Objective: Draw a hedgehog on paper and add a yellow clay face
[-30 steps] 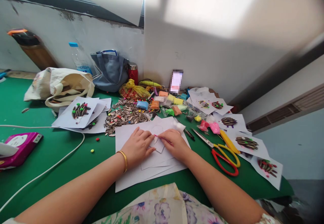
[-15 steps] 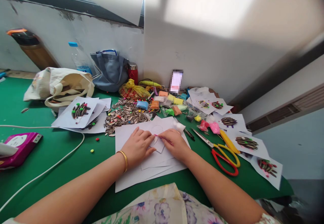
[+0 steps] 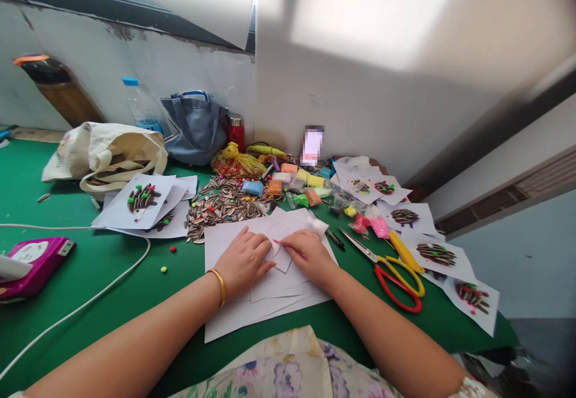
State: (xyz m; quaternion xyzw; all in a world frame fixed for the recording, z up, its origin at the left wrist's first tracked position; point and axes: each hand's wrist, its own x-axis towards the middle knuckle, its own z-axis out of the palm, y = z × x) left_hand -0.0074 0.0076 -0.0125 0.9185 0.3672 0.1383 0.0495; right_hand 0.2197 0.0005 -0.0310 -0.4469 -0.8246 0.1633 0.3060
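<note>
My left hand (image 3: 245, 258) lies on a stack of white paper (image 3: 225, 320), its fingers stretched out and fairly flat. From the other side, my right hand (image 3: 311, 255) rests on the sheets, with thumb and forefinger pinched together. A tiny pink-purple spot shows at those fingertips; whether it is a held piece or a nail I cannot tell. Between the hands is a small sheet with a pencil drawing (image 3: 279, 230), an oval with a scale-like pattern, partly covered by my fingers. A small white lump in clear wrap (image 3: 318, 226) sits just beyond my right hand.
Scissors (image 3: 382, 266) with red and yellow handles lie right of the paper, near a black pen (image 3: 335, 239). Sunflower seeds (image 3: 225, 206) and clay packets (image 3: 275, 187) spread behind. Seed pictures (image 3: 435, 254) line the right edge; others (image 3: 139, 203) lie left, near a white cable (image 3: 112, 287).
My right fingertips have shifted very slightly over the drawing. My left hand stays in place, and the camera view has moved a little.
</note>
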